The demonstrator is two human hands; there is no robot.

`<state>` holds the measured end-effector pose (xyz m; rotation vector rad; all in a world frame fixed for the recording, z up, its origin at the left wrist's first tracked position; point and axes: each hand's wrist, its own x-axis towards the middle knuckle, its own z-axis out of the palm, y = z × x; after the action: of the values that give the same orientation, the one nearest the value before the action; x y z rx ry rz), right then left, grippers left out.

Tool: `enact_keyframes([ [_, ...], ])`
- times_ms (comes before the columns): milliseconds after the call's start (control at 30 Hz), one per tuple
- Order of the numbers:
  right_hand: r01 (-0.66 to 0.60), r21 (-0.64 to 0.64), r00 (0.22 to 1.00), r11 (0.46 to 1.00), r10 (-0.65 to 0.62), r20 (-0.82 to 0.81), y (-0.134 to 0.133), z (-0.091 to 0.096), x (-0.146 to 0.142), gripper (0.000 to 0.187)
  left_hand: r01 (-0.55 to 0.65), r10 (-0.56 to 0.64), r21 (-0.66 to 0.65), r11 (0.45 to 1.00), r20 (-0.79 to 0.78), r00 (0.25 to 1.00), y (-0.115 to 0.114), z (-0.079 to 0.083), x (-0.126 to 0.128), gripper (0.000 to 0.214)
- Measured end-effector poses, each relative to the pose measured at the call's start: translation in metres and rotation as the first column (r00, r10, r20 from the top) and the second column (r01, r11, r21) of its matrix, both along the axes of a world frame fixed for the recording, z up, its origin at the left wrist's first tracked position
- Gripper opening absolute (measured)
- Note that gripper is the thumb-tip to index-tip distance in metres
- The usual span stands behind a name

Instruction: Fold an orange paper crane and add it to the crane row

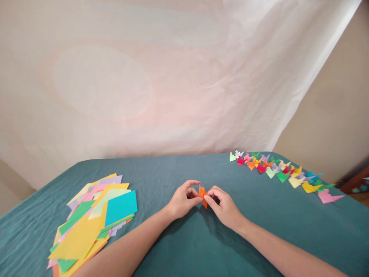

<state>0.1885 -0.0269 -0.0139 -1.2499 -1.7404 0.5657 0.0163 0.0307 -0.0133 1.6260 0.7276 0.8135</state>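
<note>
A small folded piece of orange origami paper (203,192) is held up over the middle of the dark green cloth, its pointed tips showing above and below. My left hand (186,198) pinches its left side between thumb and fingers. On the other side, the thumb and index finger of my right hand (223,204) grip its right edge. The fingertips cover parts of the paper, so some of its folds are hidden.
A loose pile of coloured paper squares (77,234) spreads at the left, with a teal sheet (121,207) on top. Rows of finished paper birds (284,176) stand along the right. Behind the cloth-covered table (161,171) hangs a pale sheet (178,84).
</note>
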Motion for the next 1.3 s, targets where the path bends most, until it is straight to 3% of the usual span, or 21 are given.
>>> enact_keyframes([
  [367,-0.060,-0.005,0.997,0.998,0.060,-0.038,0.0013,-0.0035,0.0022,0.015,0.021,-0.021,0.005,1.000,0.012,1.000,-0.0018,0.0014,0.0006,0.048],
  [633,-0.060,0.035,0.996,0.998,0.058,0.072,-0.0014,-0.0046,0.0012,0.010,0.059,-0.053,0.202,0.978,-0.036,0.998,-0.0076,0.0035,-0.0003,0.056],
  [900,-0.091,0.077,0.986,0.993,0.079,0.150,-0.0072,-0.0014,-0.0026,0.006,0.080,-0.082,0.105,0.991,0.012,0.997,-0.0028,0.0022,-0.0014,0.048],
  [1100,-0.123,0.077,0.988,0.989,0.115,0.105,-0.0068,-0.0001,-0.0032,0.002,0.049,-0.047,-0.016,0.999,0.101,0.994,-0.0030,0.0037,-0.0003,0.043],
  [1300,-0.107,0.049,0.994,0.993,0.106,0.010,-0.0039,0.0013,-0.0033,0.015,0.063,-0.029,-0.152,0.986,0.215,0.976,-0.0036,0.0000,0.0021,0.044],
])
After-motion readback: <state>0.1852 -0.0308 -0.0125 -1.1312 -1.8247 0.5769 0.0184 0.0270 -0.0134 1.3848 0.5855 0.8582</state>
